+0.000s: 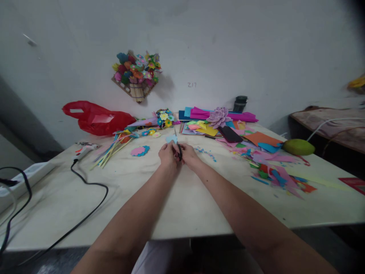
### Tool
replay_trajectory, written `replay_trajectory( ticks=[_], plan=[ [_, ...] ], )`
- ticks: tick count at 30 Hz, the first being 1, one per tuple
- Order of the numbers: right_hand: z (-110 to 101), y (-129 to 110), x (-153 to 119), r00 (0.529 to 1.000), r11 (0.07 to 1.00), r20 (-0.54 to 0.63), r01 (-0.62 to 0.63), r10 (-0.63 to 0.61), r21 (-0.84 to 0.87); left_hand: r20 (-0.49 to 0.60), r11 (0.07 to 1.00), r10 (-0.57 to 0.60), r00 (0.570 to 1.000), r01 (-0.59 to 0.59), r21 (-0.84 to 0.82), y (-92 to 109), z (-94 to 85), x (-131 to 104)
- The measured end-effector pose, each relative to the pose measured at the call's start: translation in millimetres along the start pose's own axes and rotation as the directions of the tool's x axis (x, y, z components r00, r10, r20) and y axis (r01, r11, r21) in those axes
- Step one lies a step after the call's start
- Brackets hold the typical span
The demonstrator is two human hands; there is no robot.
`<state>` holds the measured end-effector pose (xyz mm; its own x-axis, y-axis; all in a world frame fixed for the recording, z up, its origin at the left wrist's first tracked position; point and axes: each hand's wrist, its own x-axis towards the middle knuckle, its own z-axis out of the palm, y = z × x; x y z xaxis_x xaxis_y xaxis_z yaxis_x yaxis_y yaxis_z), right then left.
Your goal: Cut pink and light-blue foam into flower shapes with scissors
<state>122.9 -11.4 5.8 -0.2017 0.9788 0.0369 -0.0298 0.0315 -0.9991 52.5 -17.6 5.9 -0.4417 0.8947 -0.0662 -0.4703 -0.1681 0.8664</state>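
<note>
From where I stand, both hands meet over the middle of the table [128,205]. The left hand [167,154] has its fingers closed, seemingly pinching the lower edge of a light blue piece [171,139]; the grip is small and partly hidden. The right hand [188,154] is wrapped round the black handles of the scissors [180,151], whose blades point away from the body, beside the blue piece. I take it the hands are that close so the left can steady the piece right at the blades; whether the blades touch it, I can't tell.

Just to the right lie tiny blue and pink snippets [209,153], probably kept apart from the good pieces. To the left, a pink scalloped disc [137,151] overlaps a blue one [146,150], likely paired for colour. Past them are thin strips [110,151] and small flowers [152,132], then a glue gun [82,151], its black cable trailing towards the power strip [28,179], perhaps set aside to leave elbow room.

On the right, a loose scrap heap [281,173] spreads below the flat coloured sheets [264,139], beside a green fruit [299,147]. At the back sit a red bag [99,121] and a lilac flower [219,117], and on the wall hangs a bright bouquet [137,72], maybe there to be admired
</note>
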Motion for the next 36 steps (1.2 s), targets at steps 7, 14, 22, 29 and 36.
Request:
replay_trajectory(
  ticks=[7, 14, 22, 29, 36],
  plan=[
    [-26, -3, 9, 0.996, 1.000, -0.089, 0.003, -0.003, -0.003, 0.033, 0.997, 0.025, 0.999, -0.022, -0.077, -4, -9.2, 28],
    [-51, -2, 15, 0.999, 0.999, 0.036, 0.011, -0.009, -0.052, 0.186, 1.000, 0.028, 0.982, -0.027, -0.008, 0, -20.5, 37],
    [-69, -5, 16, 0.981, 0.994, 0.190, 0.064, -0.046, -0.087, 0.347, 0.994, -0.065, 0.936, 0.032, 0.100, 8, -26.7, 37],
    [-69, -9, 20, 0.997, 0.997, -0.022, 0.075, -0.074, 0.029, 0.489, 0.978, -0.144, 0.860, 0.048, 0.204, 8, -29.1, 35],
    [-58, -15, 12, 0.998, 0.996, 0.011, 0.068, -0.069, 0.059, 0.553, 0.952, -0.216, 0.805, 0.049, 0.301, 4, -30.4, 33]
  ],
)
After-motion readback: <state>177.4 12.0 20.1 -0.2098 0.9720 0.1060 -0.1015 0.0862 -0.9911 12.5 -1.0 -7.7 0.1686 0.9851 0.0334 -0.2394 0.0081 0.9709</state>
